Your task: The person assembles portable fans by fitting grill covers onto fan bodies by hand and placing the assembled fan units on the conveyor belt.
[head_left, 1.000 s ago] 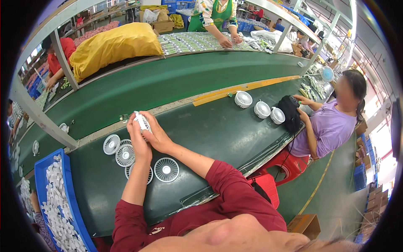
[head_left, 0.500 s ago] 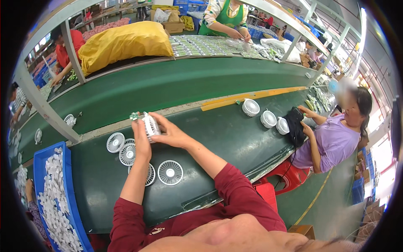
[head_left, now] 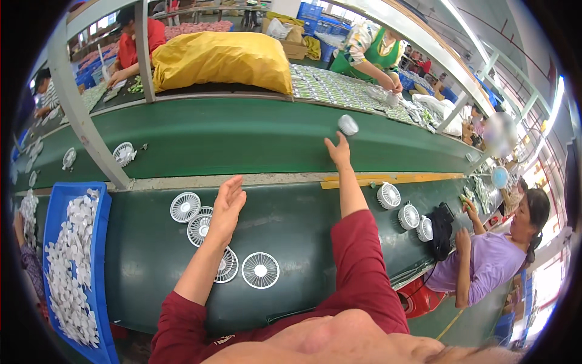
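Head cam: right hand (head_left: 340,153) splayed, empty, beside rounded white plastic fan part (head_left: 348,125) on long green belt (head_left: 242,139); left hand (head_left: 228,209) loose, empty, near white spoked plastic discs (head_left: 260,270), prob clustered for easy reach.

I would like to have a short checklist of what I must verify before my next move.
1. Left hand free: ok, open and holding nothing.
2. Right hand clear of the white fan piece: cannot tell; it is just beyond the fingertips.
3. Fan piece resting on the green belt: cannot tell.
4. Round white grilles near the left hand: ok, at least four.
5. All grilles fully visible: not ok, the left arm covers part.
6. Blue bin stocked: ok, many small white parts.
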`<state>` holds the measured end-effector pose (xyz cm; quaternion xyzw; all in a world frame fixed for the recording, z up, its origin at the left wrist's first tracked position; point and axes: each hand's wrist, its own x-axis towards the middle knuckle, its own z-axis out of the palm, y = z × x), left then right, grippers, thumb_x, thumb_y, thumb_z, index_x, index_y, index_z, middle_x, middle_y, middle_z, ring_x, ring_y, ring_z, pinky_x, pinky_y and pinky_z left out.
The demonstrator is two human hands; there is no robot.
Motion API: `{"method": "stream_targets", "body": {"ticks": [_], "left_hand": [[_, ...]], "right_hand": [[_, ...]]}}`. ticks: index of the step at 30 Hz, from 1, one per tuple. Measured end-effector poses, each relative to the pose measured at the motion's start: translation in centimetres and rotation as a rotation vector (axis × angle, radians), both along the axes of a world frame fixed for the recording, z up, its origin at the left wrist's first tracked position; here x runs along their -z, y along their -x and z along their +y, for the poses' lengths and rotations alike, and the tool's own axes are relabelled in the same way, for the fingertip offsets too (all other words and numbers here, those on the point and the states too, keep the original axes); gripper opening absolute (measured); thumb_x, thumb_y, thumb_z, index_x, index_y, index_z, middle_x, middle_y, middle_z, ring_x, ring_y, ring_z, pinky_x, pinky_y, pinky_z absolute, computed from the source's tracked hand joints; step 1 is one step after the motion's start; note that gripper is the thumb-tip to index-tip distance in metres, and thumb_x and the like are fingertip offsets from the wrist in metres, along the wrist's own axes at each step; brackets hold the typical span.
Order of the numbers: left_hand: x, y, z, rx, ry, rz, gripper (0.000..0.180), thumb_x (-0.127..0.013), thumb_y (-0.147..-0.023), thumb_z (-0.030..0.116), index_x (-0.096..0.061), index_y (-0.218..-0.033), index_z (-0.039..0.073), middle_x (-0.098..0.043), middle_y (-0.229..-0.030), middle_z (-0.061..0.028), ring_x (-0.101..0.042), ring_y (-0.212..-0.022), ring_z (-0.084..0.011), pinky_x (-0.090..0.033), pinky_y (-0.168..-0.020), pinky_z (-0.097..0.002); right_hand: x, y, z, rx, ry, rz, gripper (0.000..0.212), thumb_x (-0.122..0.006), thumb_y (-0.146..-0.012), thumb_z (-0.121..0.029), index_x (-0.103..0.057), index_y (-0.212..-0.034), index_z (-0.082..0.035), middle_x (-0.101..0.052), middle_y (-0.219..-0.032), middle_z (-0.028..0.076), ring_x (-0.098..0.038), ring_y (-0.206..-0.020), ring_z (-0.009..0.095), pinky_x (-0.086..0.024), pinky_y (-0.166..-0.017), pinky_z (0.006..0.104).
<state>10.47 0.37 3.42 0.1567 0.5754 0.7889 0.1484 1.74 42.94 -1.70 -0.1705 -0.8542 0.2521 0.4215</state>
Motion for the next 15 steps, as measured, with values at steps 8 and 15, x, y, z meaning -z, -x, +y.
{"method": "stream_targets", "body": {"ticks": [8, 15], "left_hand": [[0.5, 2.0, -3.4, -0.015, 0.066, 0.089, 0.043, -0.054, -0.095, 0.013, -0.042, -0.137, 0.008, -0.039, -0.146, -0.0088, -0.035, -0.136, -0.0207, -0.034, -0.107, -0.0344], [3.7, 10.8, -9.2, -0.439, 0.268, 0.361, 0.042, -0.062, -0.088, 0.018, -0.049, -0.125, 0.006, -0.054, -0.127, -0.0136, -0.048, -0.123, -0.0305, -0.037, -0.103, -0.0395]], "right_hand": [[0.2, -4.4, -14.3, -0.56, 0.227, -0.193, 0.021, -0.065, -0.084, -0.013, -0.068, -0.102, -0.001, -0.07, -0.094, 0.012, -0.067, -0.086, 0.019, -0.051, -0.077, 0.0301], [-2.6, -6.2, -25.8, -0.954, 0.258, -0.333, 0.027, -0.066, -0.084, -0.008, -0.064, -0.11, -0.003, -0.064, -0.114, 0.012, -0.064, -0.097, 0.019, -0.053, -0.079, 0.0286]]}}
